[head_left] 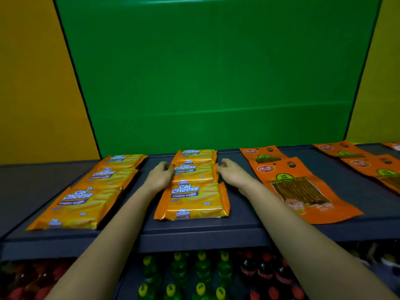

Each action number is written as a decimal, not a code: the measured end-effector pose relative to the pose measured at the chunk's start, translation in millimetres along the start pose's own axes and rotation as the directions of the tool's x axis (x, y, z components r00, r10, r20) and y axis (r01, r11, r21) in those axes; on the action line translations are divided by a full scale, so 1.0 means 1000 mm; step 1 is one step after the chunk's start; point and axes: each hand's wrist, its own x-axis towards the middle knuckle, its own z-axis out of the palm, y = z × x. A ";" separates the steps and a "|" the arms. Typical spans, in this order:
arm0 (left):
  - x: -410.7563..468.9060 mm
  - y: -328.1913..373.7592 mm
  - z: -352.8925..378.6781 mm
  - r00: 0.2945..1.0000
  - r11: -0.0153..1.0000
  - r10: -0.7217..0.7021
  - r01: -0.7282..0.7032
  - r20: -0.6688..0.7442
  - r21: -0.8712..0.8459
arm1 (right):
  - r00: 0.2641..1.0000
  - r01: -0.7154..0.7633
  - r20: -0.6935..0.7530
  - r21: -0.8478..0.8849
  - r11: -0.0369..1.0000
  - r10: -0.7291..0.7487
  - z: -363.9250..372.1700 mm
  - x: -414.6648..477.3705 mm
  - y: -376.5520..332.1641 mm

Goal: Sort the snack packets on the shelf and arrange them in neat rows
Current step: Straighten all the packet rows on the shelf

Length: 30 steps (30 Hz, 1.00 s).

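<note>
- Both forearms reached in over the shelf's [194, 232] near edge. The left hand [159, 177] lay with fairly straight fingers against one side of the middle Cal Cheese packet [194, 172], gripping nothing. The right hand [234, 173] hung loosely curled at the opposite side, also holding nothing; whether its fingertips touched the wrapper could not be told.
- That packet lay flat between the two hands, the middle one in a row of three. The front packet [192, 200] sat between the wrists and the back packet [194, 154] lay beyond the fingertips.
- It looked light, with a slick foil wrapper and brittle wafers inside. Flat pressure on both long sides seemed the safest way to square it, rather than squeezing.
- Outside the left hand lay a second wafer row [86, 198], slightly askew.
- Just outside the right wrist lay overlapping orange stick-snack pouches [300, 187], close enough for that arm to brush them.
- Below the forearms stood bottles [201, 269].
</note>
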 end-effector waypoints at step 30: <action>0.009 0.006 0.007 0.991 0.987 0.107 -0.096 0.086 -0.129 | 0.994 0.078 -0.071 0.005 0.997 -0.077 0.012 0.024 0.004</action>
